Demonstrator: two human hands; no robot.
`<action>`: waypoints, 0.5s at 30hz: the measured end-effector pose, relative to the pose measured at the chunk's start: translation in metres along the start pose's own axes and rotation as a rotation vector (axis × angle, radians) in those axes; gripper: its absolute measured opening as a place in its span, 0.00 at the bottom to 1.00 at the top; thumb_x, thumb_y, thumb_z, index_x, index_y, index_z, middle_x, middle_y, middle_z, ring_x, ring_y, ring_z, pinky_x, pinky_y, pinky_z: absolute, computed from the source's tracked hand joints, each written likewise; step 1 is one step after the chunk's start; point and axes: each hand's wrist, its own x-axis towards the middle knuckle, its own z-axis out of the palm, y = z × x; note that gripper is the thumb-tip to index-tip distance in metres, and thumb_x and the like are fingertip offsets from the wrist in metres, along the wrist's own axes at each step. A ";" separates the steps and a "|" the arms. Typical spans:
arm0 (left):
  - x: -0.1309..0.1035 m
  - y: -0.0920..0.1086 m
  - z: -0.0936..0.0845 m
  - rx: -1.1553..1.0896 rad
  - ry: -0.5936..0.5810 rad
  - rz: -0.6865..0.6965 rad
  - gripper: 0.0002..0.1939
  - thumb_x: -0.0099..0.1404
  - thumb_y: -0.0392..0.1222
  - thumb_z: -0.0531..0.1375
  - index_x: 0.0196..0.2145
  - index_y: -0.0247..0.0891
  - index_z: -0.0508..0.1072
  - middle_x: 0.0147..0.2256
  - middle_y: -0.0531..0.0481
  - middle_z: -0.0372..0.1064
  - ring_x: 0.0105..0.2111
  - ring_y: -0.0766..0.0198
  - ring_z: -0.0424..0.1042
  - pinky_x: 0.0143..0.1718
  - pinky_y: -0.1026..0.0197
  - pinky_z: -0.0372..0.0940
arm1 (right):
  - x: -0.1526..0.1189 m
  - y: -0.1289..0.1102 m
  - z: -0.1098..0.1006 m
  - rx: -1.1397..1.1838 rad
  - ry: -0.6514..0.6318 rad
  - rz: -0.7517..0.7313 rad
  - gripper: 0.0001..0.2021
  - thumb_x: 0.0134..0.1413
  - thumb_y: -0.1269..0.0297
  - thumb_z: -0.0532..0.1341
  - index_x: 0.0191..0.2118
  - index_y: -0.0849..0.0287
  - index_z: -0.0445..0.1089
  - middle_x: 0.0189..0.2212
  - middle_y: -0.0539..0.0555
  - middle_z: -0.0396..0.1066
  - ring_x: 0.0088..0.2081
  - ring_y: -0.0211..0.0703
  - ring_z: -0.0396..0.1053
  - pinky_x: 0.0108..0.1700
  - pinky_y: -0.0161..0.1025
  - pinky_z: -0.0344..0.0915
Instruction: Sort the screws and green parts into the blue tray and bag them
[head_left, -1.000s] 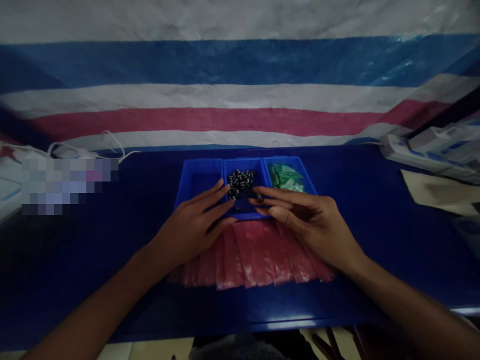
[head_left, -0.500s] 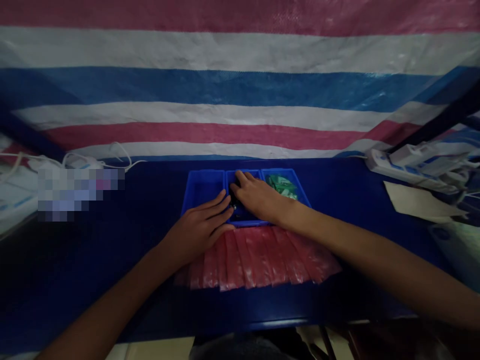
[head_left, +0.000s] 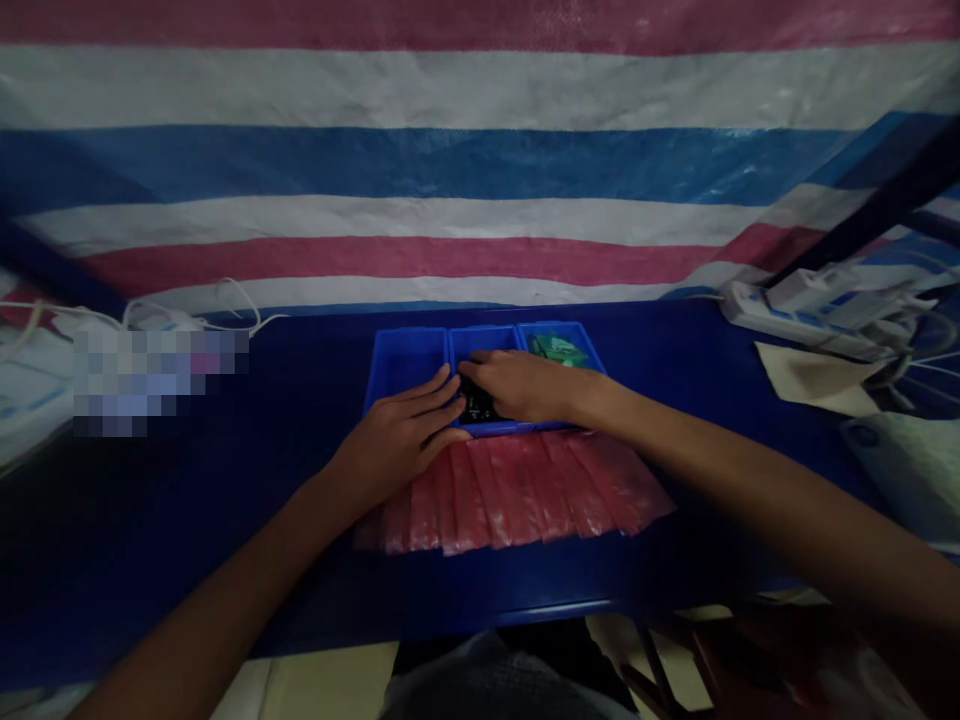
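My right hand [head_left: 521, 384] reaches into the middle blue bin [head_left: 484, 340], its fingers curled down over small black parts [head_left: 477, 408] there. Whatever its fingertips grip is hidden. Across the front of the left blue bin [head_left: 409, 350] lies my left hand [head_left: 401, 435], fingers stretched out and tips at the wall between the left and middle bins. It holds nothing that I can see. Small green packets [head_left: 559, 349] fill part of the right blue bin [head_left: 592, 350]. Red plastic bags [head_left: 517, 490] lie overlapping in a row in front of the bins, close to my left thumb.
A white power strip [head_left: 787, 315] with plugs and cables stands on the blue table [head_left: 300, 400] at the right, near a piece of beige cardboard [head_left: 817, 378]. More white cables [head_left: 251, 315] lie at the left. A striped tarp [head_left: 450, 160] hangs behind the table.
My right hand has drawn back toward the front of the middle bin and lies flatter, uncovering more black parts. My left hand stays at the bin's edge. The view has shifted slightly.
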 end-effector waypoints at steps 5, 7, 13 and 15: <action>0.001 0.000 0.001 -0.022 0.012 -0.009 0.14 0.81 0.45 0.63 0.55 0.35 0.82 0.58 0.39 0.80 0.63 0.50 0.77 0.63 0.49 0.78 | -0.006 0.004 -0.002 -0.067 0.027 0.039 0.22 0.73 0.79 0.50 0.64 0.70 0.72 0.58 0.75 0.76 0.57 0.63 0.78 0.51 0.49 0.71; 0.001 0.000 0.001 -0.029 0.015 -0.013 0.14 0.81 0.45 0.63 0.55 0.35 0.82 0.57 0.39 0.81 0.63 0.49 0.77 0.63 0.49 0.78 | -0.006 0.002 -0.003 -0.077 0.003 0.026 0.22 0.73 0.79 0.49 0.65 0.70 0.71 0.57 0.75 0.77 0.55 0.62 0.80 0.50 0.49 0.71; 0.002 0.003 0.003 -0.052 0.035 -0.025 0.15 0.80 0.47 0.63 0.54 0.35 0.83 0.57 0.39 0.81 0.61 0.50 0.79 0.62 0.50 0.78 | -0.003 0.000 -0.005 -0.038 -0.063 -0.012 0.18 0.72 0.75 0.57 0.61 0.66 0.75 0.51 0.67 0.82 0.50 0.56 0.82 0.45 0.43 0.70; 0.002 0.004 0.004 -0.057 0.047 -0.039 0.14 0.80 0.47 0.64 0.54 0.36 0.83 0.57 0.40 0.81 0.60 0.50 0.80 0.62 0.49 0.79 | -0.004 0.002 -0.004 -0.018 -0.063 0.010 0.17 0.70 0.76 0.57 0.59 0.67 0.76 0.51 0.68 0.82 0.50 0.56 0.82 0.44 0.43 0.70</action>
